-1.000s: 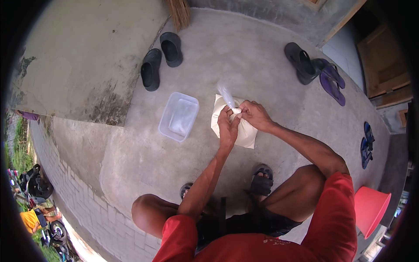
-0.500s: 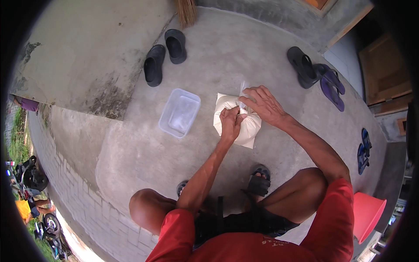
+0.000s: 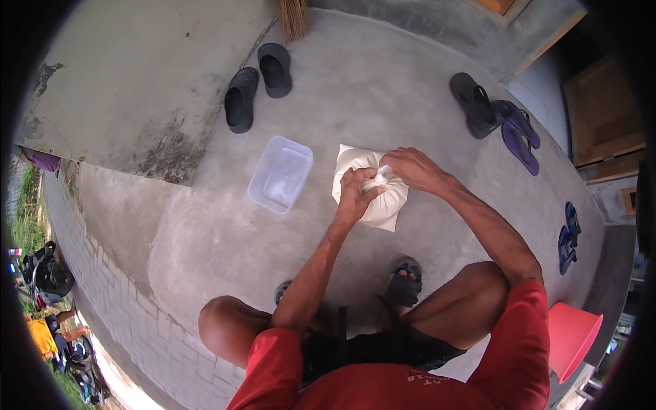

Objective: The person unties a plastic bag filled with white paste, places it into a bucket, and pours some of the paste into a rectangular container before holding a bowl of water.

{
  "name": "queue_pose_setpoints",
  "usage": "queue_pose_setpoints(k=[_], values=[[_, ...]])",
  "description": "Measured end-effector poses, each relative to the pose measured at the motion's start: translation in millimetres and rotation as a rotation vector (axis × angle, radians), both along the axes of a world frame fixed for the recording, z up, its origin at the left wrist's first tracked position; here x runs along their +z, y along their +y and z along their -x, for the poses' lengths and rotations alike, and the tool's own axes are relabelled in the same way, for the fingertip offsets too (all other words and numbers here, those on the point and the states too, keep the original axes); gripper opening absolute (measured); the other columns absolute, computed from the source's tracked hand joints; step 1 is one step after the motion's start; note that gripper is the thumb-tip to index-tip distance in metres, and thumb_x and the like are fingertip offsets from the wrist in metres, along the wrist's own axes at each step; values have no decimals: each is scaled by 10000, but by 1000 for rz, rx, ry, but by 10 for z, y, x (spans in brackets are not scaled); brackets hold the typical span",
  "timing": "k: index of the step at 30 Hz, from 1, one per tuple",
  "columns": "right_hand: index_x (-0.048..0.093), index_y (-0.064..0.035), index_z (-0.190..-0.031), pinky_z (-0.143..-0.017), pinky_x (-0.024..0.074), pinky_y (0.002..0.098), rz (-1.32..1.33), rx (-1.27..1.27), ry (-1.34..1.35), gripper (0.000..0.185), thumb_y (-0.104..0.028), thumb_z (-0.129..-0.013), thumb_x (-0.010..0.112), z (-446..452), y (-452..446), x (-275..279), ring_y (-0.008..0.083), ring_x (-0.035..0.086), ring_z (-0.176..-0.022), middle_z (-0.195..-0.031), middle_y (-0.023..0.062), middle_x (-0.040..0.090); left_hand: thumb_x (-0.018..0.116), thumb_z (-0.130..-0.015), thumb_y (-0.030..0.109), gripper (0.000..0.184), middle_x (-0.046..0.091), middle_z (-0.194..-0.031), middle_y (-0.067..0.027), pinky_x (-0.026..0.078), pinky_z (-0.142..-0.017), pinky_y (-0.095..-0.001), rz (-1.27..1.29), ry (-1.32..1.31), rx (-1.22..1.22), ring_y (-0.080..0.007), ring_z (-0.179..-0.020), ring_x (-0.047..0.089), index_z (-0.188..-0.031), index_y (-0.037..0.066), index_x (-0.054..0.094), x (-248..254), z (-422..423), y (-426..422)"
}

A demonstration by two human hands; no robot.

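A clear plastic bag (image 3: 372,212) full of cream-white powder sits on the concrete floor, its neck gathered and twisted at the top. My left hand (image 3: 355,194) is closed at the near left of the neck, thumb and fingers pinching the gathered plastic. From the right, my right hand (image 3: 413,169) bends over the top, its fingers curled onto the clear loose end; its fingertips are partly hidden. To the left of the bag stands a clear plastic tub (image 3: 281,175) without a lid.
Dark clogs (image 3: 240,100) lie beyond the tub, near a broom (image 3: 292,20). Another dark clog (image 3: 473,105), purple flip-flops (image 3: 519,141) and blue sandals (image 3: 568,238) lie to the right. A red bucket (image 3: 574,342) stands beside my right side. A person in yellow (image 3: 42,336) is near motorbikes outside.
My right hand has come down from above the bag, and its spread fingers have curled onto the neck. The upright clear end is now folded down. My left hand keeps its pinch.
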State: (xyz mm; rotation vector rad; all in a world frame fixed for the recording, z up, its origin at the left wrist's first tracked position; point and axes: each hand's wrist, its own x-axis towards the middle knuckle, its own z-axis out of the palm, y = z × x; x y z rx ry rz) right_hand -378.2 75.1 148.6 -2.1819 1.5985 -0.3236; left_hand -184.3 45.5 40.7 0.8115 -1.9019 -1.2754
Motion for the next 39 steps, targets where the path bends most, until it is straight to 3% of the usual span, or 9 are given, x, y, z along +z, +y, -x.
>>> queue_pose_setpoints(k=[6,12,15,17,20,29,33,35,39], values=[[499,-60,-1039,-753,462,435,-263,-294,-210,140,-141,-956,578,-94,18,151,325,632,-865,-932,151,656,730,-843,174,302,665,-1062,-93,235,-1113,-461,-11,-89,30,-269,-1138,517,-1109,65,639,44,52,30],[484,-76,-1035,-744,463,433,-249,-322,-344,147,-153,-957,583,-26,5,-100,330,638,-874,-942,159,654,717,-862,90,222,660,-1025,-95,335,-1006,-401,-9,-105,-22,-241,-1069,526,-1060,5,662,3,8,-12],[500,-73,-1023,-740,465,437,-151,-281,-305,149,-175,-956,585,-27,-20,-204,331,642,-868,-926,158,659,721,-868,135,242,683,-944,-74,320,-1036,-387,-211,74,-46,-185,-1033,575,-1078,40,646,-208,24,-59],[521,-73,-1024,-737,467,438,-204,-285,-171,155,-197,-955,585,-40,-48,-237,328,644,-863,-899,155,665,728,-857,66,232,676,-941,-64,439,-906,-317,-421,290,-21,-155,-945,603,-1057,10,626,-236,45,-67],[539,-69,-1018,-733,468,438,-271,-277,-80,165,-212,-951,589,-45,-69,-259,326,647,-845,-870,149,669,719,-846,6,227,667,-952,-54,486,-783,-258,-408,253,10,-127,-886,614,-1041,-18,606,-231,45,-72],[563,-62,-985,-736,471,437,-239,-267,-139,164,-212,-934,605,-33,-52,-262,321,647,-830,-863,142,670,697,-865,17,270,658,-941,-43,490,-790,-254,-553,286,-63,-112,-859,616,-1107,-26,586,-56,10,-76],[580,-57,-989,-744,472,436,-143,-242,-154,160,-201,-925,609,-56,-64,-230,325,647,-839,-872,141,673,624,-930,8,296,666,-904,-48,493,-763,-242,-290,194,-122,-102,-837,617,-1205,-15,518,-64,-15,-113],[611,-51,-988,-756,476,432,-147,-244,-80,162,-196,-915,618,-62,-117,-190,322,647,-864,-906,142,681,672,-871,22,305,655,-857,-68,464,-693,-318,-167,98,-58,-200,-731,615,-1160,27,577,-33,-6,-108],[641,-46,-1007,-771,479,429,-265,-312,-116,176,-192,-910,626,-5,-172,-174,318,648,-895,-934,139,686,631,-885,27,323,628,-792,-86,440,-716,-369,0,-7,-94,-258,-727,592,-1201,34,566,224,19,-100]])
